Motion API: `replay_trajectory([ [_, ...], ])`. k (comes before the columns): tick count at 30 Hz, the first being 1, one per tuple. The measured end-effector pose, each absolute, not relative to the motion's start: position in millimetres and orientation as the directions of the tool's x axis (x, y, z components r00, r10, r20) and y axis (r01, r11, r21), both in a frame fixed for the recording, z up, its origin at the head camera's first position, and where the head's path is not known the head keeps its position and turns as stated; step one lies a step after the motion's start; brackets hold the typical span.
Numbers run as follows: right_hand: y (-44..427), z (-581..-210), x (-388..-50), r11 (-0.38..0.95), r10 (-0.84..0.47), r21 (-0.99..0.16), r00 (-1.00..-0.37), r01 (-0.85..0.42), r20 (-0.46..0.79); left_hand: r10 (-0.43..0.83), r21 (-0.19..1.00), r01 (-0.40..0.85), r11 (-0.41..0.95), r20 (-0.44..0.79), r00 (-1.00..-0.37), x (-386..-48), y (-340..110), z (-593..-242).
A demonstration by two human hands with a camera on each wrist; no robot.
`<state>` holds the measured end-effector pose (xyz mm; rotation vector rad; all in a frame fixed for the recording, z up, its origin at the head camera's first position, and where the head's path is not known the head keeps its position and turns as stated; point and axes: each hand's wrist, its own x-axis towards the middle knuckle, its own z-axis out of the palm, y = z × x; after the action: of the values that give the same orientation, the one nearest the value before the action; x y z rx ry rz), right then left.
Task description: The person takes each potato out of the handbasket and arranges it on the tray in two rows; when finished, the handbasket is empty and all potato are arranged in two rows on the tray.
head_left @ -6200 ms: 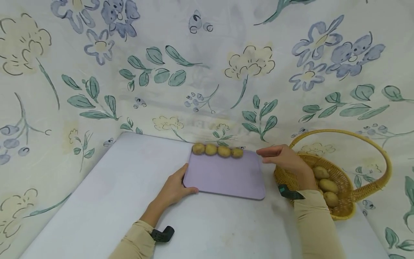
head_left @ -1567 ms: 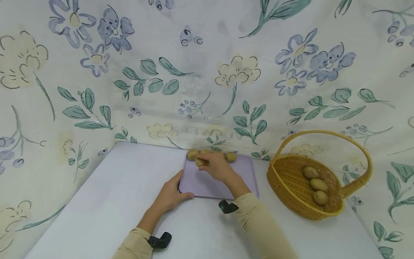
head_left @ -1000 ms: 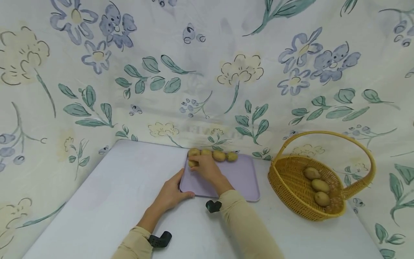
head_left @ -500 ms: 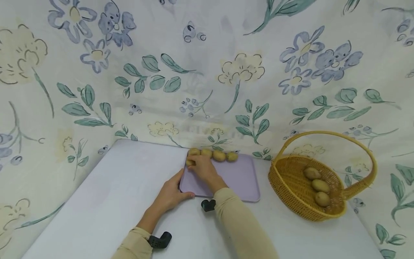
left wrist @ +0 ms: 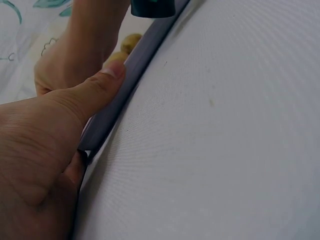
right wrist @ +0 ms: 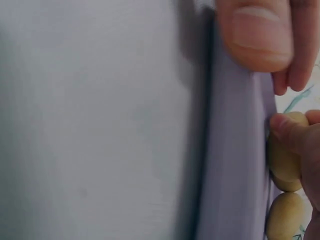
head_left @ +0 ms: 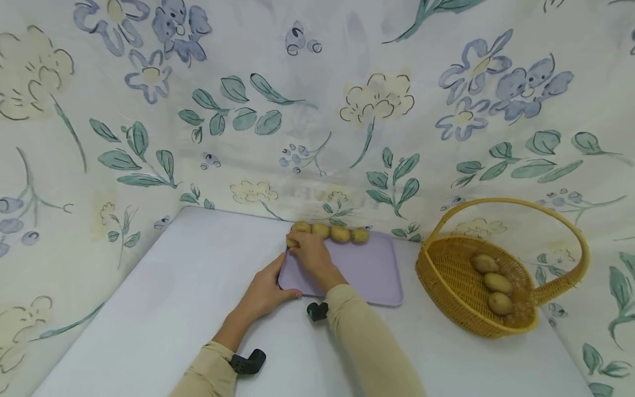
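Observation:
A lilac tray (head_left: 367, 270) lies on the white table, with several potatoes (head_left: 339, 234) in a row along its far edge. My left hand (head_left: 265, 289) grips the tray's near left corner, thumb on the near rim; in the left wrist view the thumb (left wrist: 97, 90) lies over the rim. My right hand (head_left: 313, 256) pinches a potato (head_left: 292, 241) at the tray's left side, just in front of the leftmost one of the row. The right wrist view shows the right thumb and fingers around that potato (right wrist: 284, 155). The fingers partly cover it in the head view.
A wicker basket (head_left: 453, 303) with a tall arched handle stands right of the tray, holding three potatoes (head_left: 498, 283). Floral cloth (head_left: 307, 110) hangs behind the table (head_left: 208, 248) and along its sides.
The right hand has come from beside the basket to the tray's left side with a potato, shifting slightly left at the last. The left hand keeps its grip on the tray.

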<state>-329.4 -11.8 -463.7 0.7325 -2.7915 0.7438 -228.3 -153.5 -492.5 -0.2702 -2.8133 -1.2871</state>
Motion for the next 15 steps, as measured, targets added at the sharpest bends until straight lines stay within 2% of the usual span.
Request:
replay_trajectory([
  [8,-11.6,-467.1,-326.5,0.778,-0.44,-0.336,-0.842,-0.531,0.313,0.157,0.753,0.189,0.63,0.115,-0.981,-228.5,-153.5,-492.9],
  [15,-8.1,-466.1,-324.3,0.777,-0.45,-0.339,-0.845,-0.53,0.289,0.152,0.76,0.175,0.626,0.101,-0.983,-227.5,-154.9,-492.2],
])
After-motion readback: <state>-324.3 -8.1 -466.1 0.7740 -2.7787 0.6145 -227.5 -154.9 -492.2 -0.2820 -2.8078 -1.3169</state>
